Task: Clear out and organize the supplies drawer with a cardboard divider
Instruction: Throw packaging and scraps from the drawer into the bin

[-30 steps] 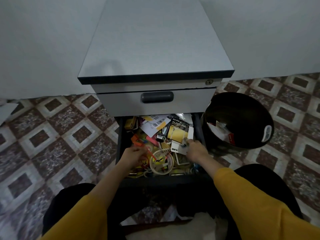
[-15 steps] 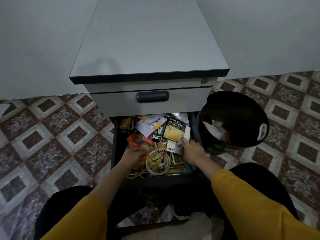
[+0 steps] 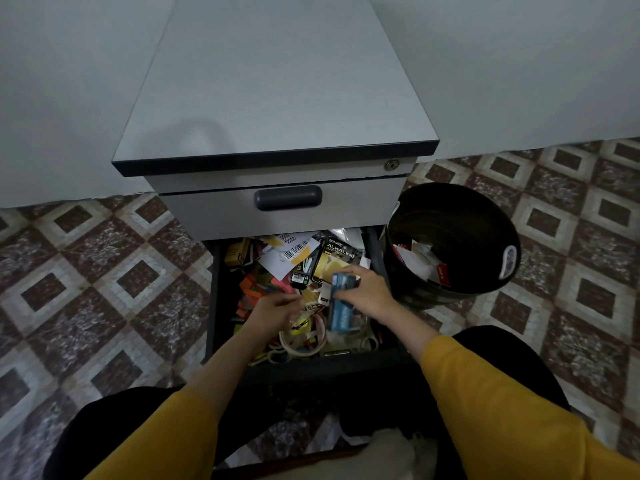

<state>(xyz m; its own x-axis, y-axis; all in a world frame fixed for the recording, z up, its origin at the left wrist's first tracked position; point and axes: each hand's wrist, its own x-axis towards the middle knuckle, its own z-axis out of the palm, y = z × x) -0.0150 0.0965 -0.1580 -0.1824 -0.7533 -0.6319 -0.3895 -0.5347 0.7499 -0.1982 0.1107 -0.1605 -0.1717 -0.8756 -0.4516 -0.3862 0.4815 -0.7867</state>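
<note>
Orange clutter (image 3: 252, 289) in the open drawer (image 3: 216, 299) is touched by curled fingers of the left hand (image 3: 273, 311), any hold impossible to tell, a blue box (image 3: 341, 306) at its 3 o'clock is gripped by fingers of the right hand (image 3: 370, 292), with a black bin (image 3: 457, 213) at the drawer's 3 o'clock.

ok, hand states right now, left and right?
left hand: down in the drawer, fingers curled; cannot tell if it holds anything.
right hand: closed on a blue box.
</note>
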